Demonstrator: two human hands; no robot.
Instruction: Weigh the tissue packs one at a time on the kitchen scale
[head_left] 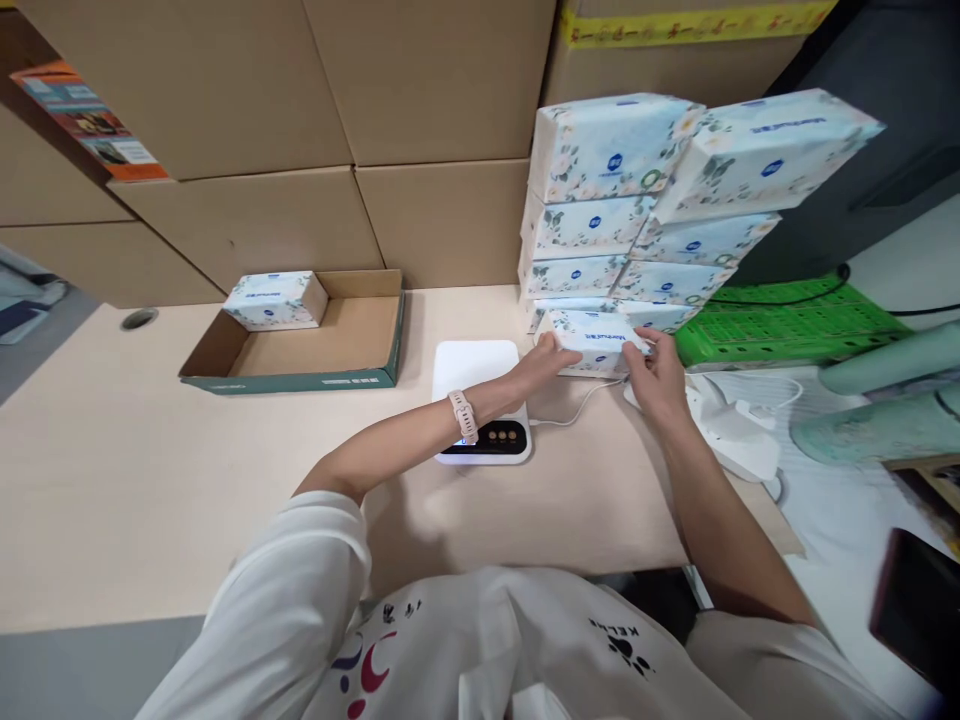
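Note:
A floral tissue pack (pixel 592 330) sits low in front of the stacked packs, gripped at both ends. My left hand (pixel 546 362) closes on its left end, with a pale watch on the wrist. On the pack's right end, my right hand (pixel 658 372) has its fingers closed. Beneath my left forearm lies a white digital scale (pixel 474 365), its black button panel partly covered by the arm. Several more tissue packs (pixel 592 150) rise in two columns behind the held one. Another tissue pack (pixel 274 300) rests in the left end of a shallow cardboard tray (pixel 330 381).
Large cardboard boxes (pixel 442 90) form a wall behind the wooden table (pixel 150 480). A green plastic crate (pixel 780 315) stands at the right, near a white device (pixel 735 440) with cables. A dark phone-like object (pixel 915 605) is at the lower right edge.

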